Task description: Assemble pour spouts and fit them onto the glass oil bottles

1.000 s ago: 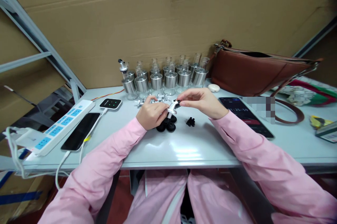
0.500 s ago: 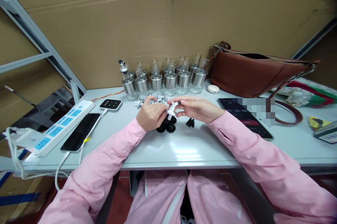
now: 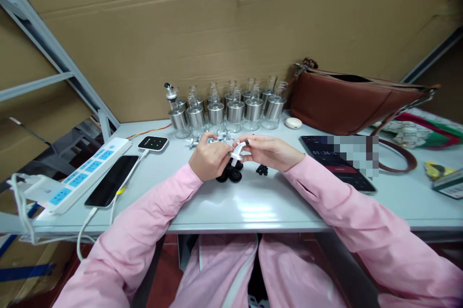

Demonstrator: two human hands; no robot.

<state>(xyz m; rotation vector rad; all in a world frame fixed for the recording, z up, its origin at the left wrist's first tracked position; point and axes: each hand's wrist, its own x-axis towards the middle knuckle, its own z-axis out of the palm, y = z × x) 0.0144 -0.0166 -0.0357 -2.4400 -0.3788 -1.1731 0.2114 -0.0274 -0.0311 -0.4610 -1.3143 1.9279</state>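
Between my two hands a silver pour spout (image 3: 237,155) is held up off the table, its bent tube pointing right. My left hand (image 3: 210,159) pinches its base from the left. At the other end my right hand (image 3: 273,150) closes its fingers around the small black cap (image 3: 247,143) on the tube's tip. Right below lie several black ribbed stoppers (image 3: 235,176), partly hidden by the hands. More silver spouts (image 3: 195,141) lie behind my left hand. A cluster of small black caps (image 3: 262,169) sits under my right hand.
Glass bottles with metal sleeves (image 3: 216,109) stand in rows behind; the leftmost bears a spout (image 3: 170,91). On the left are a power strip (image 3: 96,158), a phone (image 3: 112,180) and a small black device (image 3: 153,142). A brown bag (image 3: 340,100) and a tablet-like screen (image 3: 340,173) lie right.
Both hands stay almost in place around the spout. The spout is tilted slightly differently, and my right fingers have shifted a little at its black tip.
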